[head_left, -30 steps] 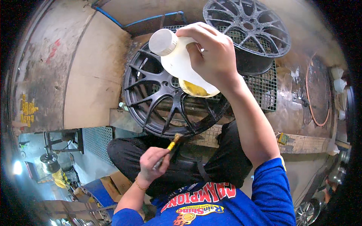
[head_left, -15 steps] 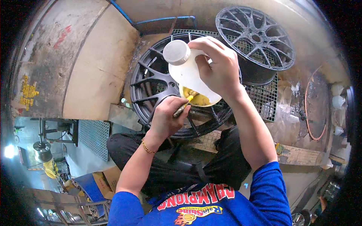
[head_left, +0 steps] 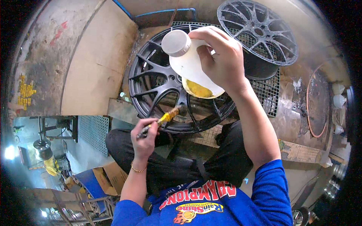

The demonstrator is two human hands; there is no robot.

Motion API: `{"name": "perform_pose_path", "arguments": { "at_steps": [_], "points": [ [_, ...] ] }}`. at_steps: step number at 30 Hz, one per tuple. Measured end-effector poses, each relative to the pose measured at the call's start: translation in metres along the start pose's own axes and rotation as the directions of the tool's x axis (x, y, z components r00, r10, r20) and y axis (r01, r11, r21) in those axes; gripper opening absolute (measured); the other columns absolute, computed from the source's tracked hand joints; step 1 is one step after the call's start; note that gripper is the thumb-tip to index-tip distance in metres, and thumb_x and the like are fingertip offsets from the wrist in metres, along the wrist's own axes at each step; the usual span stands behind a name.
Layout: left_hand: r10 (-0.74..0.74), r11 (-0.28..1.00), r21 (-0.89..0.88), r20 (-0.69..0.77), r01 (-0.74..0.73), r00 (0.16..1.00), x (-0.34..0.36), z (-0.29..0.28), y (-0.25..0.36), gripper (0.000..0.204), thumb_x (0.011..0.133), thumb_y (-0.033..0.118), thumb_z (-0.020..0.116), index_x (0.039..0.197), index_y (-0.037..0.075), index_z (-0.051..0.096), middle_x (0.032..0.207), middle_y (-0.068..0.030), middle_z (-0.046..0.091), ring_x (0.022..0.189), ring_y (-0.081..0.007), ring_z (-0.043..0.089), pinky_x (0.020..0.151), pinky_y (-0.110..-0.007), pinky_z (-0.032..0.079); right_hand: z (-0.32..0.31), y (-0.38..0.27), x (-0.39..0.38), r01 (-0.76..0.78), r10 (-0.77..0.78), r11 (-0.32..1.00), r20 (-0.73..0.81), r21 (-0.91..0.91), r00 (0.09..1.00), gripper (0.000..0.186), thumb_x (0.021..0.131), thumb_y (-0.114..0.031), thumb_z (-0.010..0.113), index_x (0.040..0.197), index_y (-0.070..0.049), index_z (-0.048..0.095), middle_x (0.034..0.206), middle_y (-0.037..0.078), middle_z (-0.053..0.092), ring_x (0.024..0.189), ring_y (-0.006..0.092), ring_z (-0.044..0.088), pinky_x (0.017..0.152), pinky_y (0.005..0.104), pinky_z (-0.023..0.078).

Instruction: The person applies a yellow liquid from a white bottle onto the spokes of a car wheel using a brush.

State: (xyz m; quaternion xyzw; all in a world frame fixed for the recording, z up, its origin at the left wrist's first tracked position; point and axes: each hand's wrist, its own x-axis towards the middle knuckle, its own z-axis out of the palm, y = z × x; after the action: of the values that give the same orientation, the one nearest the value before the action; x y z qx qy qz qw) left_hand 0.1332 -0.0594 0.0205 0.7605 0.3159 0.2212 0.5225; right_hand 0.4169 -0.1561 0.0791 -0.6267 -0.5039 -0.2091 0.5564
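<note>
My left hand (head_left: 145,138) is closed around a paintbrush (head_left: 166,117) with a yellow middle part and a stained handle. Its bristles are over the near side of a black multi-spoke wheel rim (head_left: 158,71); whether they touch it I cannot tell. Above the same rim, my right hand (head_left: 225,62) grips a white plastic jug (head_left: 188,62) with a round screw cap (head_left: 176,42). The jug is tilted and cut open on its near side, where yellow-brown liquid (head_left: 198,89) shows inside. Part of the rim is hidden by the jug and my right arm.
A second wheel rim (head_left: 260,30), dark and wet-looking, stands at the far right. Both rims rest on a black plastic grate (head_left: 272,96). A reddish hose (head_left: 308,113) curves along the right, and a stained board (head_left: 100,64) stands at the left. Cardboard boxes (head_left: 115,175) are at lower left.
My left hand has drawn the brush out of the jug's opening, moving left and toward me. The jug stays in my right hand, shifted only slightly.
</note>
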Motion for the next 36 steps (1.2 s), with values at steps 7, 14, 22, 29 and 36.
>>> {"name": "perform_pose_path", "arguments": {
  "at_steps": [7,14,22,29,36],
  "points": [
    [-0.14,0.99,-0.005,0.152,0.143,0.978,-0.039,-0.002,-0.027,0.013,0.088,0.007,0.071,0.099,-0.002,0.071,0.089,-0.0054,0.07,0.08,-0.0087,0.064,0.073,-0.024,0.052,0.002,-0.001,0.0,0.013,-0.013,0.999,-0.008,-0.034,1.0,0.027,0.073,0.007,0.063,0.095,-0.008,0.067,0.089,0.009,0.069,0.082,0.031,0.068,0.073,0.0381,0.057],
    [0.192,0.95,0.186,0.284,-0.25,0.939,-0.042,0.004,-0.02,0.022,0.076,-0.001,0.076,0.097,0.002,0.072,0.092,-0.0126,0.07,0.082,-0.0241,0.069,0.075,-0.031,0.055,0.002,0.001,-0.002,0.035,-0.035,0.999,-0.004,-0.029,0.999,0.028,0.073,0.007,0.062,0.096,-0.008,0.068,0.091,0.009,0.07,0.084,0.0306,0.069,0.074,0.0381,0.057],
    [0.306,0.855,0.282,0.402,-0.435,0.863,-0.045,0.013,-0.006,0.025,0.072,-0.001,0.075,0.096,0.004,0.072,0.092,-0.0111,0.068,0.079,-0.0276,0.068,0.071,-0.035,0.056,0.001,0.002,-0.002,0.014,-0.014,1.0,-0.007,-0.018,1.0,0.027,0.074,0.006,0.061,0.096,-0.007,0.068,0.092,0.01,0.07,0.084,0.0312,0.069,0.074,0.0391,0.057],
    [0.301,0.858,0.328,0.301,-0.394,0.905,-0.041,-0.004,-0.007,0.022,0.072,-0.001,0.074,0.094,0.003,0.073,0.091,-0.0123,0.068,0.077,-0.0253,0.068,0.071,-0.034,0.056,0.004,0.002,0.0,0.026,-0.026,0.999,-0.019,-0.03,0.999,0.025,0.076,0.005,0.062,0.097,-0.008,0.068,0.09,0.009,0.069,0.083,0.031,0.069,0.073,0.039,0.057],
    [0.234,0.905,0.254,0.37,-0.34,0.899,-0.046,0.0,-0.011,0.024,0.071,-0.001,0.074,0.095,0.005,0.074,0.095,-0.0109,0.069,0.084,-0.0246,0.069,0.075,-0.033,0.056,-0.002,0.002,-0.001,-0.026,0.026,0.999,0.004,-0.044,1.0,0.027,0.075,0.005,0.064,0.097,-0.008,0.068,0.091,0.008,0.07,0.083,0.0305,0.069,0.073,0.0382,0.057]
  ]
}}
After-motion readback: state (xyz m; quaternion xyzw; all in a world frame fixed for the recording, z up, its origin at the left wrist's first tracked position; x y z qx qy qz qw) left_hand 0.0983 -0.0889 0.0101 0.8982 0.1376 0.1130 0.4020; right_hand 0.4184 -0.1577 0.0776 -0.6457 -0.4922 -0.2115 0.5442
